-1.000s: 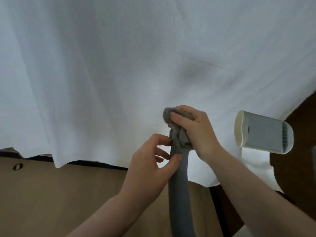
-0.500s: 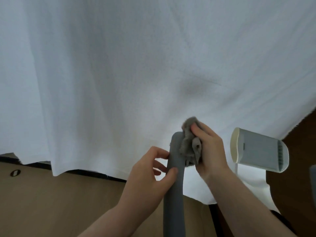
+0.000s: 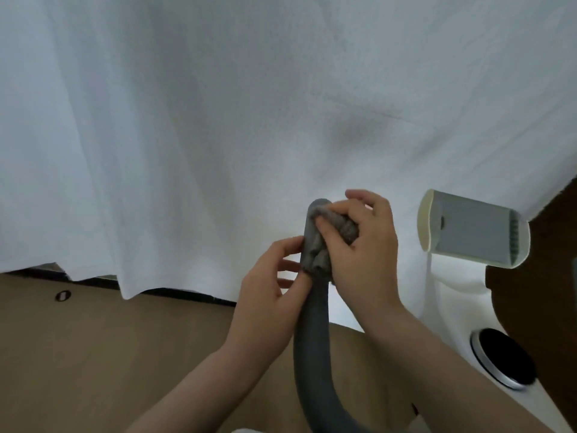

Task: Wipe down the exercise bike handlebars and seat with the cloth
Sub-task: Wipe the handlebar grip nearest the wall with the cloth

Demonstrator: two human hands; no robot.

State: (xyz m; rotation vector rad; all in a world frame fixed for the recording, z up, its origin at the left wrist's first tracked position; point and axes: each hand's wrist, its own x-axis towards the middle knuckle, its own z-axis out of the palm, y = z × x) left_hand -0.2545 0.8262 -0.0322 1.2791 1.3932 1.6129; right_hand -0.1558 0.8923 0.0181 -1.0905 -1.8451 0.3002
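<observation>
On the far left we see a wooden floor (image 3: 93, 354) with a small dark oval mark (image 3: 62, 295) on it, and above it a white curtain (image 3: 218, 120) that fills most of the view and hangs down to a dark strip at the floor's edge.

Moving toward the middle, we find the left hand (image 3: 268, 292) coming up from the lower left, forearm bare. Its fingers are curled and its thumb lies against the grey handlebar (image 3: 312, 354), so that it grips the bar from the left, just below the cloth. The handlebar is a padded grey tube that rises from the bottom edge in a curve and ends in a rounded tip in front of the curtain.

The grey cloth (image 3: 331, 235) is bunched around the upper end of the bar, just under the tip, and sits between the two hands. The right hand (image 3: 365, 248) comes in from the lower right and wraps over the cloth from the right side, fingers curled round it and pressing it onto the bar; the fingertips show on the near face of the cloth. The two hands almost touch at the cloth's lower edge.

Further right, we see a pale cylinder-shaped device (image 3: 474, 234) with a ribbed end, lying on its side on a white base (image 3: 452, 295), and below it a round black dial (image 3: 502, 357) with a silver rim. Dark brown wood fills the right edge.
</observation>
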